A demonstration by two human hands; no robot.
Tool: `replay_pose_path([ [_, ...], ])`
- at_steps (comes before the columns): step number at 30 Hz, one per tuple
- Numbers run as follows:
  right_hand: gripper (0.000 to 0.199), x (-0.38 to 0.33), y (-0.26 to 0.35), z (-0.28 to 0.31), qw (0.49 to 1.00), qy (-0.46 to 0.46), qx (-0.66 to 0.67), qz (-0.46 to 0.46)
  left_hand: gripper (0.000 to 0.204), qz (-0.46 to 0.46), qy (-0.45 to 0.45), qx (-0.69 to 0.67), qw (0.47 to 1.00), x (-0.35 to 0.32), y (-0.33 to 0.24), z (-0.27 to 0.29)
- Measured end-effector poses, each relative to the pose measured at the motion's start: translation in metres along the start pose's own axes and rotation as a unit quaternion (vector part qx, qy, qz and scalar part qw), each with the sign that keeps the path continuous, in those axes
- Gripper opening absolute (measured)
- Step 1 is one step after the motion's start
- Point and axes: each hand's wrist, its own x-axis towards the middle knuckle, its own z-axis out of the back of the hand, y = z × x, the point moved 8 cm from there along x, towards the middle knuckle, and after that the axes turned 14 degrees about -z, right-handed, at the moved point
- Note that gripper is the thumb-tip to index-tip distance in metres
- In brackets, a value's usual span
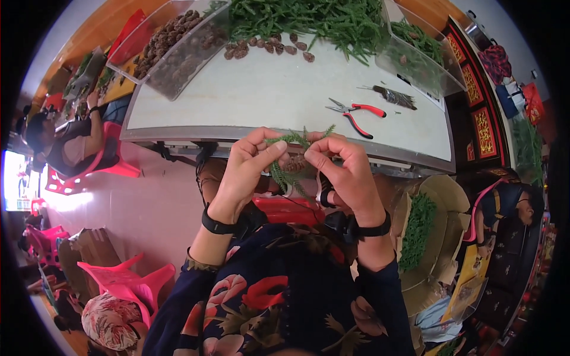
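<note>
In front of my chest, just off the near edge of the white table (237, 98), both hands work on one green artificial pine sprig (278, 175). My left hand (250, 161) is closed, pinching it between thumb and fingers. From the other side my right hand (349, 165) also pinches it, thumb against forefinger. A small brown pine cone (294, 164) shows among the needles between the hands, partly covered by fingers. Red-handled pliers (369, 110) lie on the table beyond my right hand, jaws parted. Behind them rests a dark wrapped bundle (394, 97) with thin wires.
Loose pine cones (270, 46) and heaped green sprigs (309, 21) cover the table's far side. Clear bins stand left (189, 70) and right (418, 70). A cardboard box (454, 199) of greenery is at my right. People sit on both sides; a pink chair (122, 279) stands lower left.
</note>
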Motion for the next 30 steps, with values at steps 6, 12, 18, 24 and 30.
replay_pose_path([
  [6, 0.013, -0.004, -0.005, -0.004, 1.000, 0.005, -0.015, 0.015, 0.009, -0.007, -0.019, -0.049, 0.999, 0.001, 0.015, 0.001],
  [12, 0.013, -0.013, 0.008, -0.002, 0.995, -0.019, -0.067, 0.078, 0.005, -0.009, -0.039, -0.036, 0.999, 0.004, 0.023, 0.005],
  [18, 0.012, -0.033, 0.023, 0.026, 0.988, -0.117, -0.033, 0.094, 0.005, -0.011, -0.069, -0.070, 0.995, 0.006, 0.025, 0.009],
  [24, 0.010, -0.042, 0.007, 0.020, 0.990, -0.071, 0.123, 0.005, 0.011, -0.011, -0.078, -0.127, 0.989, 0.006, 0.029, 0.008],
  [30, 0.006, -0.046, 0.020, 0.012, 0.996, -0.083, 0.026, 0.033, 0.016, 0.004, -0.051, -0.126, 0.991, 0.005, 0.022, -0.001],
])
